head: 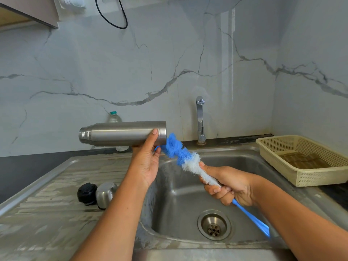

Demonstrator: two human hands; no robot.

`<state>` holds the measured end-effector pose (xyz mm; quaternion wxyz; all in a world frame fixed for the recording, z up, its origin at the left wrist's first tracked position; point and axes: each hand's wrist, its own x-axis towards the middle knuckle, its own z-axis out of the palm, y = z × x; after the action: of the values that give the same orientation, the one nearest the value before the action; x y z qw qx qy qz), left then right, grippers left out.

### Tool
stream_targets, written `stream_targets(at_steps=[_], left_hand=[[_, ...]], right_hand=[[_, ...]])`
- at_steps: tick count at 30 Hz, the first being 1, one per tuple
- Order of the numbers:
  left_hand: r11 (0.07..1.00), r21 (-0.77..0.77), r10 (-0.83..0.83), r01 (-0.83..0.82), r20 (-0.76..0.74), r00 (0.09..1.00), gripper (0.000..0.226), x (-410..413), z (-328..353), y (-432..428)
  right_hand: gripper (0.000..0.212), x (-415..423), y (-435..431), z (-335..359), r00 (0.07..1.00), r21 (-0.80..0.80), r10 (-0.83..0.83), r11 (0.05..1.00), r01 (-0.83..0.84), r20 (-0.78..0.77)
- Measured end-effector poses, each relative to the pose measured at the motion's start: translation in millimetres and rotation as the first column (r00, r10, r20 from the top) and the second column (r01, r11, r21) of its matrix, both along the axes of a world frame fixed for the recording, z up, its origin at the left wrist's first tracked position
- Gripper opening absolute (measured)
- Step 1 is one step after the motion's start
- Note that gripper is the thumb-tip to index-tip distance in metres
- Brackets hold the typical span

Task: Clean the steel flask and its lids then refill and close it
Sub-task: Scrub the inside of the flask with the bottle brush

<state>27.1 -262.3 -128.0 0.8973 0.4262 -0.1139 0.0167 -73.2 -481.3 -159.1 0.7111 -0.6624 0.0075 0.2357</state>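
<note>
Above the left rim of the stainless sink, the left hand has its grip wrapped round only the base end of the cylindrical brushed-steel flask, which is held level with its neck jutting out unsupported. The right hand has its grip fisted on the blue-handled bottle brush with blue-and-white bristles, whose tip touches that base. A hard push could twist the smooth steel loose and drop it onto the worktop beside the round black stopper and the steel cup lid.

Left of the sink, the desk has a black lid and steel cap side by side. There's a beige basket on the right.
</note>
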Motion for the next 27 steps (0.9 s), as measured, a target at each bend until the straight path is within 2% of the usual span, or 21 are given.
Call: stream_targets(at_steps=[4, 7, 9, 12, 17, 20, 24, 27], left_hand=[[0.991, -0.019, 0.132, -0.133, -0.040, 0.990, 0.088, 4, 0, 4], [0.977, -0.039, 0.207, -0.212, -0.099, 0.973, 0.067, 11, -3, 6], [0.966, 0.037, 0.257, -0.255, -0.097, 0.961, 0.062, 15, -7, 6], [0.953, 0.199, 0.245, -0.230, -0.055, 0.968, 0.080, 15, -16, 6], [0.927, 0.329, 0.188, -0.180, 0.010, 0.982, 0.084, 12, -19, -2], [0.912, 0.363, 0.193, -0.190, 0.028, 0.981, 0.078, 7, -18, -3], [0.896, 0.387, 0.217, -0.218, 0.046, 0.975, 0.063, 5, -15, -1], [0.895, 0.383, 0.235, -0.229, 0.031, 0.971, 0.064, 7, -15, 1]], right_hand=[[0.045, 1, 5, -2, 0.999, -0.028, 0.042, 0.999, -0.043, -0.009], [0.045, 0, 4, -2, 1.000, -0.021, 0.028, 0.999, -0.028, 0.007], [0.045, 0, 2, 1, 0.999, 0.051, -0.019, 0.999, 0.018, 0.034], [0.044, 1, 2, 5, 0.977, 0.129, -0.173, 0.979, 0.157, 0.123], [0.047, 7, 0, -5, 0.886, 0.026, -0.374, 0.924, 0.382, 0.275], [0.036, 13, -2, -9, 0.830, -0.003, -0.454, 0.877, 0.481, 0.323], [0.022, 16, -1, -13, 0.822, -0.116, -0.422, 0.861, 0.495, 0.382], [0.022, 15, 3, -15, 0.817, -0.158, -0.389, 0.857, 0.490, 0.425]])
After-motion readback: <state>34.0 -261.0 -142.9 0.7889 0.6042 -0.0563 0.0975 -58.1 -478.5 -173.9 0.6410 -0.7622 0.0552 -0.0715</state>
